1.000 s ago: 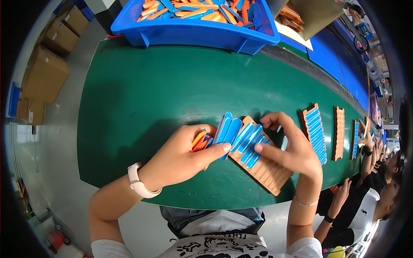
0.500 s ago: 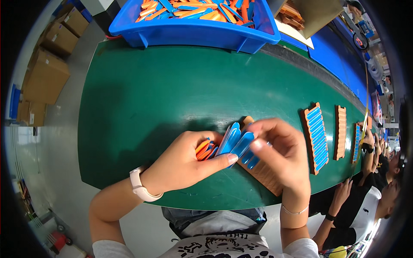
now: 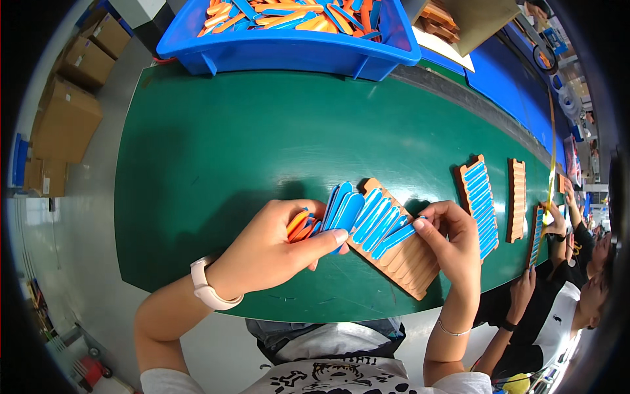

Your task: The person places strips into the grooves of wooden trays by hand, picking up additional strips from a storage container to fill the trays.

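Note:
My left hand point(image 3: 275, 238) is closed around a bundle of flat, round-ended strips point(image 3: 344, 209). Their blue faces fan out past the thumb, and orange ones show nearer the palm. Right beside it, a brown grooved rack point(image 3: 412, 270) lies slanted on the table. Several blue strips point(image 3: 371, 214) sit side by side in its upper grooves; the lower grooves are bare. Between thumb and forefinger, my right hand point(image 3: 454, 240) pinches one end of a blue strip point(image 3: 397, 239), which lies tilted across the rack next to the seated strips.
A blue bin point(image 3: 289, 59) heaped with orange and blue strips stands at the far edge of the green table point(image 3: 216, 131). To the right lie a filled rack point(image 3: 479, 207), a bare rack point(image 3: 517, 200) and another filled rack point(image 3: 536, 236). Co-workers' hands point(image 3: 522, 295) are beyond.
My right hand has moved right and down from the bundle, and a blue strip now stretches from its fingertips over the rack. My left hand has shifted slightly left, uncovering the seated strips.

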A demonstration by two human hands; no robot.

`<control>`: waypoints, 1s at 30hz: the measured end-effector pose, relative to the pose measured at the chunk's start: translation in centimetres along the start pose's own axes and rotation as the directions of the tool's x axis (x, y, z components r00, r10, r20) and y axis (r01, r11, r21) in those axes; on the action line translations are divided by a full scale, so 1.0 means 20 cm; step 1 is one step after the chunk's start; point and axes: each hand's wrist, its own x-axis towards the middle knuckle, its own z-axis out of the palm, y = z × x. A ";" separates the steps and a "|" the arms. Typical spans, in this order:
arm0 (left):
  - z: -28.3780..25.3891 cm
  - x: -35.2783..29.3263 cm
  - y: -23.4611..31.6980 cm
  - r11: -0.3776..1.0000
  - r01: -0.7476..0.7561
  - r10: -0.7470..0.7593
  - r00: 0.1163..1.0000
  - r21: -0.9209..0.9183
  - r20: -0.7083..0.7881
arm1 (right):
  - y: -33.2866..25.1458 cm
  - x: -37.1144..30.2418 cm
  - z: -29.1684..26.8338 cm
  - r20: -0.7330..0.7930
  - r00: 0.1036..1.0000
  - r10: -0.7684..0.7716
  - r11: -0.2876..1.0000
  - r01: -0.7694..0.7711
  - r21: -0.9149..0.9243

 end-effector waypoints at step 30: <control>0.02 -0.03 0.04 0.995 0.075 -0.063 0.984 -0.068 0.164 | -0.02 -0.10 -0.12 -0.028 0.992 0.120 0.986 -0.116 0.122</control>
